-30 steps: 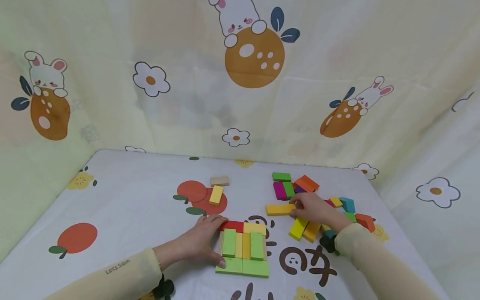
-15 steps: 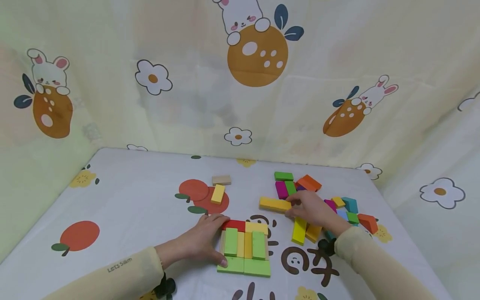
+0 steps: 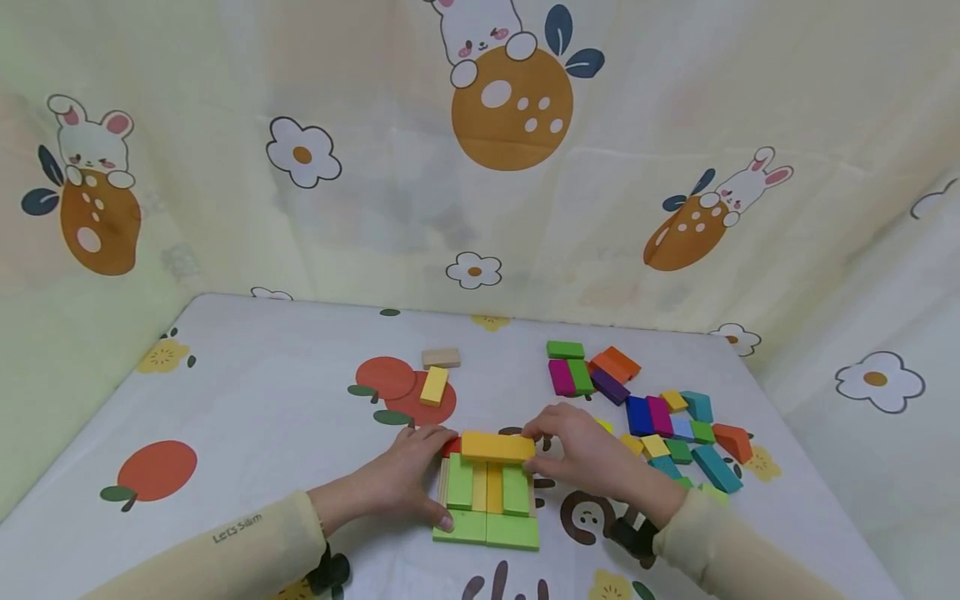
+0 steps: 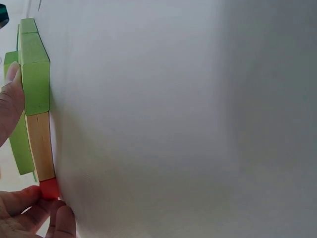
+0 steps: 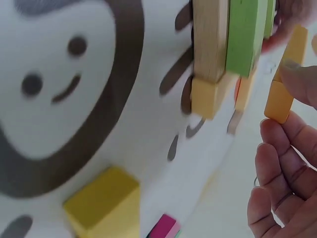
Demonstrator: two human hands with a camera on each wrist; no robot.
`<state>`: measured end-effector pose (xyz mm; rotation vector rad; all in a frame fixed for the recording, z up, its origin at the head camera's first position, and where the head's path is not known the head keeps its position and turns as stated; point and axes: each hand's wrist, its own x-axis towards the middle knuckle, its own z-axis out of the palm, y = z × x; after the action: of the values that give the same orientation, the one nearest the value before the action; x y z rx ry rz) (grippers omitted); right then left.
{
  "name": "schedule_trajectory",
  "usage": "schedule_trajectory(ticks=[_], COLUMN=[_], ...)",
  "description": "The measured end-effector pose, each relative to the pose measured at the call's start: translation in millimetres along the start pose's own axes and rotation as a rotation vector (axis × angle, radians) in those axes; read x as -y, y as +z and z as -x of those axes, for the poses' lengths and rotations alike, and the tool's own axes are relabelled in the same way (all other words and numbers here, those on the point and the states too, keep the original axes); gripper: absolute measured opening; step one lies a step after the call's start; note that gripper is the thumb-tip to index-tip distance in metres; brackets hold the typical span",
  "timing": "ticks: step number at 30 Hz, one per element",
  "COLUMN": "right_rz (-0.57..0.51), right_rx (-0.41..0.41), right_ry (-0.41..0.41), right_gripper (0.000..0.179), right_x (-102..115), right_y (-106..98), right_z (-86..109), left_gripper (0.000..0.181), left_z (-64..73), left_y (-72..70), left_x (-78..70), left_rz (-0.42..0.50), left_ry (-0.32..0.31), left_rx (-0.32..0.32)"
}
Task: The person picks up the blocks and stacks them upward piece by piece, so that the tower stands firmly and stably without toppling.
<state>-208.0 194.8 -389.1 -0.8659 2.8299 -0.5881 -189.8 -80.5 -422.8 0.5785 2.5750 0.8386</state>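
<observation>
My right hand pinches a long orange-yellow block between thumb and fingers, over the back row of a low wooden block structure. In the right wrist view the held block hangs above the structure, with a gap below it. My left hand spans the structure's left side. Its thumb lies against a light green block at the front, and its fingers hold the red block at the back. Two green blocks stand on pale yellow ones in the middle. The held block hides most of the back row.
A scattered pile of coloured blocks lies to the right, with an orange block and others behind it. A yellow block and a plain wood block lie behind the structure. A patterned curtain hangs behind the table.
My right hand has picked the orange-yellow block from the pile and carried it left and nearer, over the structure's back row. The left hand has stayed at the structure.
</observation>
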Motion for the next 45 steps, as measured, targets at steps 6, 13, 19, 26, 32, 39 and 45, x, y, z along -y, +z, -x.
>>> schedule_trajectory(ticks=[6, 13, 19, 26, 32, 39, 45], right_rz=[0.038, 0.042, 0.022, 0.019, 0.008, -0.012, -0.016], right_rx=[0.04, 0.052, 0.061, 0.065, 0.066, 0.076, 0.08], right_ry=[-0.031, 0.008, 0.045, 0.054, 0.069, 0.095, 0.098], right_gripper=[0.031, 0.034, 0.033, 0.033, 0.033, 0.033, 0.032], right_x=[9, 14, 14, 14, 14, 16, 14], right_y=[4, 5, 7, 9, 10, 9, 10], right_z=[-2.9, -4.6, -5.7, -6.1, -5.7, -5.3, -3.8], left_gripper=[0.104, 0.104, 0.103, 0.103, 0.104, 0.104, 0.104], left_z=[0.4, 0.8, 1.2, 1.3, 0.5, 0.3, 1.1], left_y=[0.6, 0.8, 0.6, -0.9, -0.2, -0.2, -0.2], left_x=[-0.4, 0.2, -0.1, -1.6, -1.3, -1.1, -0.8], left_rz=[0.002, 0.017, 0.015, 0.011, 0.013, 0.015, 0.02], left_ry=[0.002, 0.011, 0.007, -0.001, -0.009, -0.007, -0.001], left_rx=[-0.003, -0.002, -0.001, 0.0, 0.004, 0.003, 0.001])
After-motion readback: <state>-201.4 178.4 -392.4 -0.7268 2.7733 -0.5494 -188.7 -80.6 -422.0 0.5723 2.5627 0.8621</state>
